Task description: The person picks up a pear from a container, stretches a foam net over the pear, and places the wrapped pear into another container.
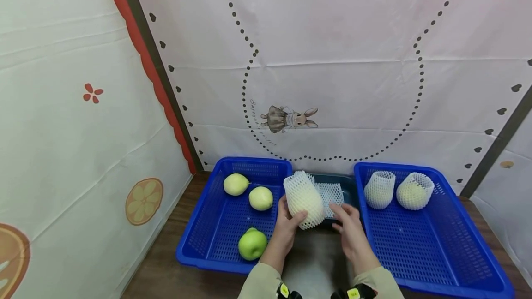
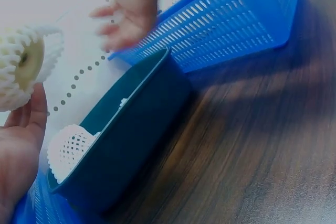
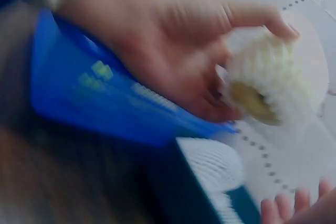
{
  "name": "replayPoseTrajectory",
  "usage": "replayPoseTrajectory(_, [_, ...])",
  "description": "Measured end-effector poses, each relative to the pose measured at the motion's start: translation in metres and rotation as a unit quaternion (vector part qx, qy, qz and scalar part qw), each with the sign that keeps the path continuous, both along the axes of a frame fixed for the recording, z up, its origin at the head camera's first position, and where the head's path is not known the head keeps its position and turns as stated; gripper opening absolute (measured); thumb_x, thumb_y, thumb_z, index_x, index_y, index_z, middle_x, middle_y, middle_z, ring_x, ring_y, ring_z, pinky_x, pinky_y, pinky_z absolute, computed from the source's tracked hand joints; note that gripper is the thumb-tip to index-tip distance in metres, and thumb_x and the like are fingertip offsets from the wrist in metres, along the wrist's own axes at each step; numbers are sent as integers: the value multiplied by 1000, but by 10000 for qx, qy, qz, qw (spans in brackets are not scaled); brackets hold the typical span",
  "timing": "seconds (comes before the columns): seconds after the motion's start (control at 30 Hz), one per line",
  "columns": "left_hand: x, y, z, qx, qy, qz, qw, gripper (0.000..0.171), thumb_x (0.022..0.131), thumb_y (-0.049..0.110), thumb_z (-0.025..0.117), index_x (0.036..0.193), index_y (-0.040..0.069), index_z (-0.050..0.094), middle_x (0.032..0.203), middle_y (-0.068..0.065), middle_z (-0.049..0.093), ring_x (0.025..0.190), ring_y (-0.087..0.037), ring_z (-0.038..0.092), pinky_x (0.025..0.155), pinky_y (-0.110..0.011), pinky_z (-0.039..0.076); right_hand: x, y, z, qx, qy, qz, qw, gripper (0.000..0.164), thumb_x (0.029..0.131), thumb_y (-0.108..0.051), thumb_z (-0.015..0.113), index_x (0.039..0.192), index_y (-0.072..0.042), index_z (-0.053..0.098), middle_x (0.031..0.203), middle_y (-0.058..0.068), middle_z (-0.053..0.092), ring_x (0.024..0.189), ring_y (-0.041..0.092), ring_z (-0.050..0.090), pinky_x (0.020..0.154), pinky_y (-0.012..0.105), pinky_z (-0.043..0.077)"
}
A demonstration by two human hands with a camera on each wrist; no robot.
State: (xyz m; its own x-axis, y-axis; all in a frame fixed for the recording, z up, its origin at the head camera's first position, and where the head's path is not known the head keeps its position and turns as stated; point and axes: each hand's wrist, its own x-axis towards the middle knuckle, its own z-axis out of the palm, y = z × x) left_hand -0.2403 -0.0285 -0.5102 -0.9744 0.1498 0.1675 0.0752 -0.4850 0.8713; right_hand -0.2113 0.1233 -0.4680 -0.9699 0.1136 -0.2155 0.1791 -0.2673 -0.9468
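My left hand (image 1: 285,227) grips a pale yellow fruit in a white foam net (image 1: 305,202), thumb across its front. Seen from the left wrist, the fruit's bare end with a small dark dimple (image 2: 25,62) shows through the sleeve's opening. My right hand (image 1: 352,232) is just to the right of it, fingers spread and holding nothing; it looks blurred in the left wrist view. Behind both hands stands a dark green bin (image 1: 351,190) with white foam nets (image 1: 332,195) in it.
On the left, a blue basket (image 1: 199,220) contains two pale yellow fruits (image 1: 261,198) and a green fruit (image 1: 252,244). Another blue basket (image 1: 432,253) on the right has two net-wrapped fruits (image 1: 414,191) at its far end. A printed cloth (image 1: 332,82) hangs behind the wooden table (image 1: 162,266).
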Motion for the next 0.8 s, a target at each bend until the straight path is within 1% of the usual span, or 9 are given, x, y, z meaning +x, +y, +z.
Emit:
replayPoseTrajectory(0.07, [0,-1,1,15,-129,-19,9999,68,79,5,63,131,4,19,119,-13,50,99,-15,55,85,-29,45,-7,3,8,740,249,424,9960,66,88,-27,61,136,-3,23,137,18,28,123,31,30,99,46,30])
replayPoseTrajectory(0.17, [0,-3,2,-83,-227,-123,9996,60,80,6,63,124,6,22,113,-13,54,94,-14,57,83,-28,45,-18,8,18,1599,553,1439,9750,75,85,-29,65,143,-8,22,145,18,23,130,36,24,103,57,20])
replayPoseTrajectory(0.27, [2,-4,2,-126,-175,-276,9994,54,82,7,62,121,7,25,113,-12,56,94,-14,57,83,-28,43,-24,11,22,1892,733,2086,9567,79,83,-26,69,144,-7,23,141,19,33,124,35,33,100,55,28])
replayPoseTrajectory(0.33, [2,-3,2,-122,-88,-318,9994,53,82,6,62,122,5,26,116,-10,54,98,-14,55,84,-28,42,-26,13,22,1963,796,2226,9516,78,81,-23,71,142,-4,26,135,20,41,118,32,42,97,50,34])
replayPoseTrajectory(0.47, [1,-2,0,-104,50,-269,9996,53,83,3,61,125,-1,30,120,-7,46,104,-16,50,84,-28,42,-29,14,22,1978,871,2025,9551,74,81,-17,71,139,2,28,127,22,47,111,31,47,93,46,40])
replayPoseTrajectory(0.6, [-2,-1,-3,-106,143,-183,9997,49,87,4,57,127,-7,30,126,-17,41,114,-23,46,89,-32,42,-30,25,25,1515,877,1385,9748,68,84,-8,63,137,5,24,123,19,47,107,23,49,92,37,40])
replayPoseTrajectory(0.7, [-2,0,-3,-104,107,-126,9998,42,92,8,51,126,-8,32,127,-22,40,118,-29,44,92,-39,41,-36,48,27,894,844,783,9893,60,87,-4,56,136,4,22,117,7,49,102,11,50,92,27,37])
replayPoseTrajectory(0.73, [-3,1,-2,-115,76,-114,9998,39,94,10,49,125,-8,33,127,-22,41,118,-30,44,92,-41,42,-38,59,28,842,776,598,9916,60,88,-6,55,137,2,21,116,4,47,102,8,48,94,26,35])
replayPoseTrajectory(0.8, [-4,1,-1,-123,-21,-95,9999,36,97,15,47,123,-6,35,123,-19,44,118,-30,44,92,-42,41,-41,82,26,944,619,307,9931,64,90,-10,55,139,2,15,121,6,43,110,13,44,100,31,30])
